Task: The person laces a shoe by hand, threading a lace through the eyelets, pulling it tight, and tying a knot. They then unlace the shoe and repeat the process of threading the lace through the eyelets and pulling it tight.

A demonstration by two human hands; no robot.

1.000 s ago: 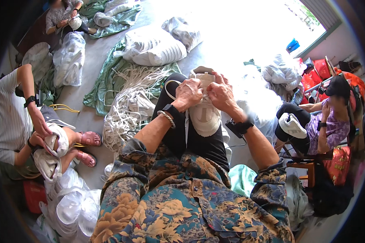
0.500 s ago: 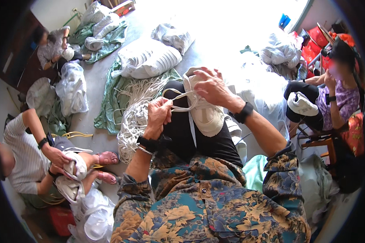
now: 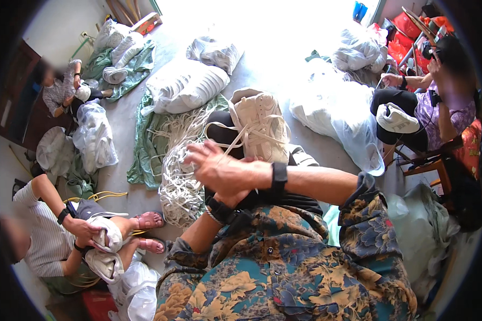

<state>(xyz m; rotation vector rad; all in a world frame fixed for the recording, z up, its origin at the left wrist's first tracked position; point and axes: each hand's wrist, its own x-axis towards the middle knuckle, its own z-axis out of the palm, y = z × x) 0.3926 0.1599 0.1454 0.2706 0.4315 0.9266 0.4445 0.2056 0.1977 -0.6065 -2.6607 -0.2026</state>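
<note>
A white sneaker [image 3: 261, 123] rests on my dark-trousered knees, its toe towards me. Its white shoelace [image 3: 245, 131] is threaded partway up, and a loose loop hangs out on the left side. My right hand [image 3: 219, 170] reaches across to the left, just below the shoe, with its fingers spread and somewhat blurred. Under it lies my left hand [image 3: 231, 198], mostly covered, so its fingers do not show. Whether either hand touches the lace is hidden. A large heap of loose white laces [image 3: 182, 176] lies beside my left knee.
Ahead sits a clear bag of stacked white shoes [image 3: 185, 85] on green sheeting. More white plastic bags [image 3: 332, 109] stand at the right. Co-workers handle white shoes at the left [image 3: 108, 234] and far left [image 3: 83, 92]; another person sits at the right with a shoe [image 3: 397, 119] on the lap.
My right hand has left the shoe and swung left over my left hand. My left hand has dropped towards me, no longer visibly pinching the lace. The view has shifted slightly.
</note>
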